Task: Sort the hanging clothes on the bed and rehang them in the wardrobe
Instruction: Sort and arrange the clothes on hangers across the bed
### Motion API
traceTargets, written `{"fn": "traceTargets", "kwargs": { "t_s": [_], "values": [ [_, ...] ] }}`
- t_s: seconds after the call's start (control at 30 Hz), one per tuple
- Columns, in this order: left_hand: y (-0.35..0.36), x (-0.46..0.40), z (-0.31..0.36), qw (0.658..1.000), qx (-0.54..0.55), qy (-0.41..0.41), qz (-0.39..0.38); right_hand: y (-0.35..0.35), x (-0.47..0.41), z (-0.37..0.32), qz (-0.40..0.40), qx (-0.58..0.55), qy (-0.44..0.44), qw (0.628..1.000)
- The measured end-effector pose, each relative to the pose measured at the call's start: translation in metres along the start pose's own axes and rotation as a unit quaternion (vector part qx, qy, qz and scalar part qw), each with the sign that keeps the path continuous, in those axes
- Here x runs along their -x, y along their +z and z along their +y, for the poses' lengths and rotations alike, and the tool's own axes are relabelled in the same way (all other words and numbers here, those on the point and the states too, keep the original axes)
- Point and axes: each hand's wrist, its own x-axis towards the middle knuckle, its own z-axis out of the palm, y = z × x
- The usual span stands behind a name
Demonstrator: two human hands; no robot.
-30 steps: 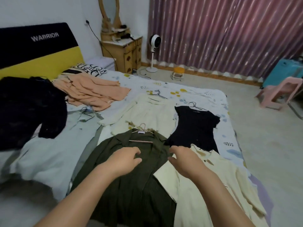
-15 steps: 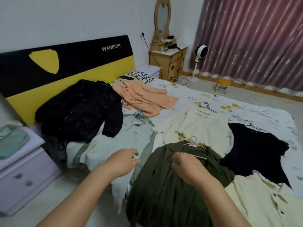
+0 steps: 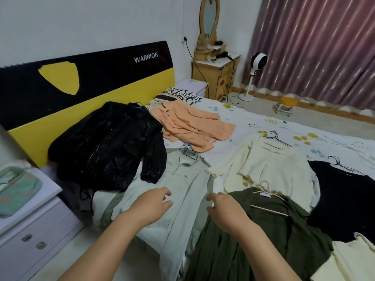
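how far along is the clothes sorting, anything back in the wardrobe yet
Early. Done: garments are spread singly on the bed, still on hangers. In hand: nothing; left hand and right hand hover over the pale green shirt and olive dress. Left: all rehanging; no wardrobe in view.

Black shiny jacket (image 3: 105,147), peach top (image 3: 192,126), pale green shirt (image 3: 178,191), cream cardigan (image 3: 267,169), olive pleated dress (image 3: 263,236), black top (image 3: 343,201) lay flat on bed (image 3: 304,126), hangers still inside.

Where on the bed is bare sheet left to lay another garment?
The bare sheet lies toward the far side, between the peach top and the cream top, running out to the bed's far edge. The near side is crowded: the black jacket, pale green shirt and olive dress overlap.
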Motion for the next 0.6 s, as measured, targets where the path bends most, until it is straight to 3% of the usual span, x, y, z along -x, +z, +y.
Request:
{"fn": "traceTargets", "kwargs": {
  "t_s": [0.6],
  "values": [
    [-0.050,-0.220,-0.049,1.000,-0.019,-0.013,-0.019,-0.012,-0.233,0.001,-0.048,0.014,0.024,0.998]
  ]
}}
